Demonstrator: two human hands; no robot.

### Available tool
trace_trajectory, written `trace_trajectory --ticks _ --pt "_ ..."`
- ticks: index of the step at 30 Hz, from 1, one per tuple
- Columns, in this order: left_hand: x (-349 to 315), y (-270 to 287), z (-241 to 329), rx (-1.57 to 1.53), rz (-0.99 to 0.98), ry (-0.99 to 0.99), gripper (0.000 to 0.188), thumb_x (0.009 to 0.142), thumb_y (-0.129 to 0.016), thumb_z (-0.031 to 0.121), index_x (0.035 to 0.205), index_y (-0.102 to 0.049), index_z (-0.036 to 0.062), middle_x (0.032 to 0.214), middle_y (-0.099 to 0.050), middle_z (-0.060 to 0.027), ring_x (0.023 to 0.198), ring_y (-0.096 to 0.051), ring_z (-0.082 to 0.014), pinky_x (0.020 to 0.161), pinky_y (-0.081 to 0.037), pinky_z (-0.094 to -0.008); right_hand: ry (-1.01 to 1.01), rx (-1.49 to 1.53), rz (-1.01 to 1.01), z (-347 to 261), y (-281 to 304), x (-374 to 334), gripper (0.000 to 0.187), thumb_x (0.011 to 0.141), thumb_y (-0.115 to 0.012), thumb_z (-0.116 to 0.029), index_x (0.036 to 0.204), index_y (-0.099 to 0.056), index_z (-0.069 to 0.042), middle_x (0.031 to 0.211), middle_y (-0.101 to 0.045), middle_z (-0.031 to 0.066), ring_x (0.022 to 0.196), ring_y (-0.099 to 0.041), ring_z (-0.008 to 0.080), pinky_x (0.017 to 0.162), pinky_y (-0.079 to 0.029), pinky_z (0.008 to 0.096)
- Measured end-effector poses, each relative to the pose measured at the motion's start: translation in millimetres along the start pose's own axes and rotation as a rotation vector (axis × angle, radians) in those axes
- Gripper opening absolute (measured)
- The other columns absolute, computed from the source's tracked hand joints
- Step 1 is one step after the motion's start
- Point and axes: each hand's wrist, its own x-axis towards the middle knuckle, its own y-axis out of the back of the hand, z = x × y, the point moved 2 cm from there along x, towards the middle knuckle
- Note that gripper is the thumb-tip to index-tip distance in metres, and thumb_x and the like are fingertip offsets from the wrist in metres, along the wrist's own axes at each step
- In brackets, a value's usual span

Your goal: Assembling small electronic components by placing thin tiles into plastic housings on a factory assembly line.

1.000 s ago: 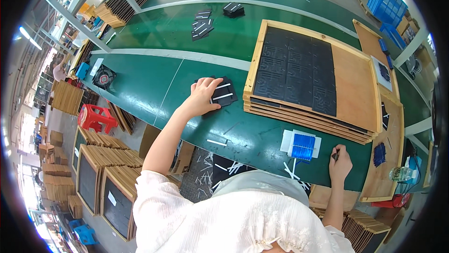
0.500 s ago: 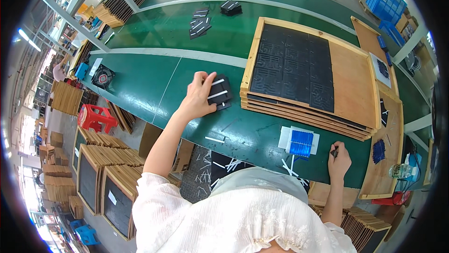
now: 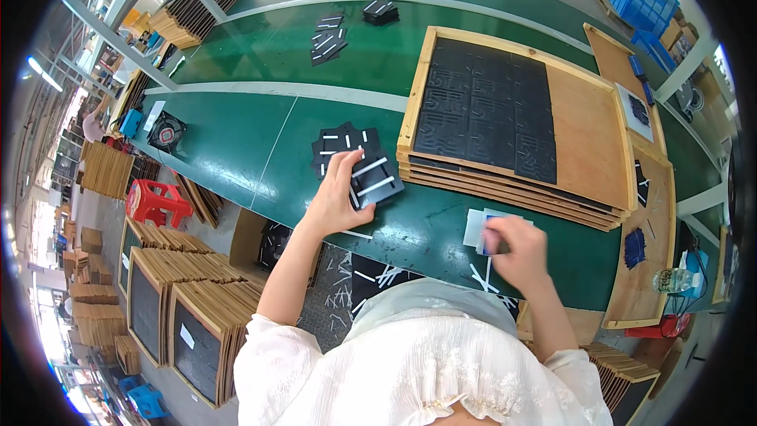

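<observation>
Your left hand (image 3: pixel 335 197) grips a black square pad with white strips (image 3: pixel 374 180) at centre frame, on the green table (image 3: pixel 236 134), just beside more black pads (image 3: pixel 339 145). Your right hand (image 3: pixel 516 249) closes over a small blue-and-white box (image 3: pixel 479 226) at lower right, below the stacked wooden trays (image 3: pixel 583 134).

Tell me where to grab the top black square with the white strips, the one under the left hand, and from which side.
Grip the black square by its free right edge, coming from the right, thumb on top and fingers beneath. It lies flat and skewed on a loose pile of black pieces, its right corner jutting over the green table. The left hand covers its left edge. Keeping off the white strips seems wise.
</observation>
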Motion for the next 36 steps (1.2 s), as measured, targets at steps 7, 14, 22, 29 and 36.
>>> trace_trajectory --ticks 7,14,22,29,36 --pt "-13 3 31 -0.091 -0.132 -0.045 0.092 0.059 -0.083 0.012 0.140 -0.041 0.0026 0.131 -0.051 -0.0196 0.125 -0.051 -0.0385 0.104 -0.046 -0.0420 0.468 -0.300 -0.156 -38 -80 47 0.020 0.076 -0.067 -0.015 0.094 -0.064 -0.008 0.071 -0.052 -0.0005 0.066 -0.060 0.0125 0.051 -0.048 0.0264" --pt "-23 1 22 -0.112 -0.066 -0.056 0.100 0.059 -0.085 0.005 0.146 -0.037 0.0057 0.137 -0.045 -0.0181 0.122 -0.053 -0.0317 0.103 -0.047 -0.0428 0.579 -0.283 -0.068 -36 -79 55 0.009 0.075 -0.066 -0.013 0.081 -0.059 -0.010 0.072 -0.052 -0.0002 0.066 -0.058 0.0135 0.051 -0.046 0.0273" --pt "-29 -8 -22 0.055 0.059 0.028 0.076 0.073 -0.079 0.002 0.142 -0.046 0.0041 0.137 -0.052 -0.0164 0.126 -0.055 -0.0285 0.101 -0.048 -0.0396 0.347 -0.087 0.031 -21 -55 61 0.016 0.076 -0.077 -0.008 0.084 -0.063 -0.005 0.073 -0.060 0.0072 0.065 -0.062 0.0255 0.055 -0.048 0.0366" --pt "-34 -51 62 -1.685 -0.116 0.471 0.075 0.100 -0.040 0.065 0.150 -0.040 0.0093 0.144 -0.053 -0.0164 0.130 -0.055 -0.0314 0.104 -0.047 -0.0545 0.570 -0.175 0.164 -33 -33 36 0.023 0.070 -0.077 -0.007 0.091 -0.069 -0.006 0.070 -0.056 -0.0006 0.056 -0.054 0.0139 0.045 -0.037 0.0287" --pt "-20 -76 100 -1.890 -0.220 0.428 0.086 0.097 -0.030 0.074 0.158 -0.022 0.0140 0.139 -0.052 -0.0299 0.124 -0.059 -0.0384 0.098 -0.052 -0.0537 0.540 -0.186 -0.035 -34 -18 19 0.021 0.079 -0.077 -0.019 0.094 -0.068 -0.009 0.071 -0.053 -0.0017 0.060 -0.055 0.0129 0.047 -0.041 0.0266"
